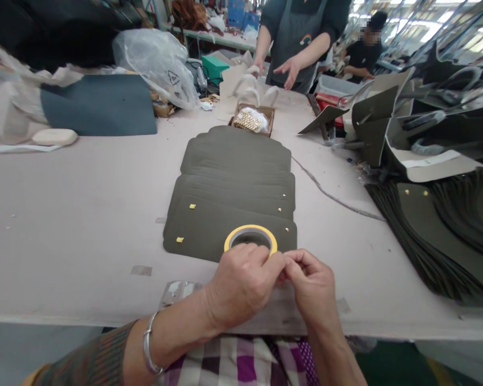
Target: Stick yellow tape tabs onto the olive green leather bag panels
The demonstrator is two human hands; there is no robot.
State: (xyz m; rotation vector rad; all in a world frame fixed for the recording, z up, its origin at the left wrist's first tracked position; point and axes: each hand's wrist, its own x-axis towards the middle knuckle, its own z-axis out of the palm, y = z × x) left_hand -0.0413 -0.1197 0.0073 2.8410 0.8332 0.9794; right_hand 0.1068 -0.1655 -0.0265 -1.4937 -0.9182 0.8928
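Left hand [245, 284]: grip closed on the lower rim of a yellow tape roll [250, 229], fingers curled over it.
Right hand [316, 284]: thumb and forefinger pinched together at the left fingertips; could not tell whether a strip end lay between them.
Roll position: ring up in front of the nearest of the olive panels [233, 185], by their near edge; contact with them could not be confirmed.
Panels: overlapped in a fan on the bench [84, 214], with yellow tabs [192, 206] at left and small metal studs [287, 230] at right.
Roll handling: judged light, the ring fairly stiff; strip presumably thin, pliant and sticky, apt to curl or cling to skin. Best hold judged to be the rim in one hand, the strip's very end in the other.
Panel handling: judged light and bendable, smooth enough to slide on one another; best taken by a bare edge, clear of tabs and studs.
Right side: dark stack [421, 241] of similar pieces lay splayed, cut off by the frame.
Hidden: lower part of the roll, behind the left hand; most of each lower panel, under its neighbour.
Unclear: panel count; contents of the clear packet [177, 291] by the left forearm.
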